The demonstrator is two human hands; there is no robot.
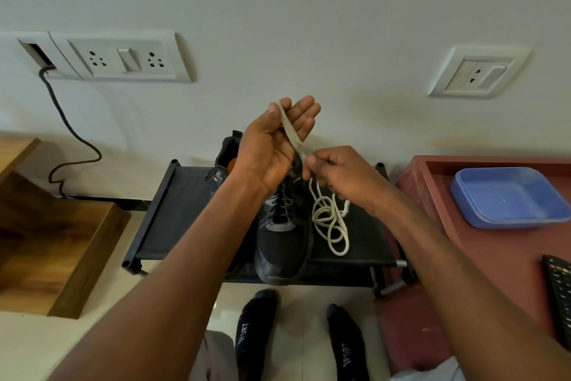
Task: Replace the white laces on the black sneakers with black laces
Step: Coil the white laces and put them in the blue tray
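Note:
A black sneaker (282,241) with black laces stands on a low black rack (179,213), toe toward me. A second black sneaker (224,161) lies behind my left forearm, mostly hidden. A white lace (330,223) lies in loose loops on the rack right of the near sneaker. One end of it runs up to my hands. My left hand (278,139) is raised with the palm up and fingers straight, and the lace passes between its thumb and palm. My right hand (336,173) pinches the same lace just below.
A reddish table (494,257) at the right carries a blue tray (506,198) and a black remote (559,291). Wooden steps (55,241) stand at the left. Wall sockets (123,56) and a black cable (71,139) are behind. My socked feet (296,337) are on the floor.

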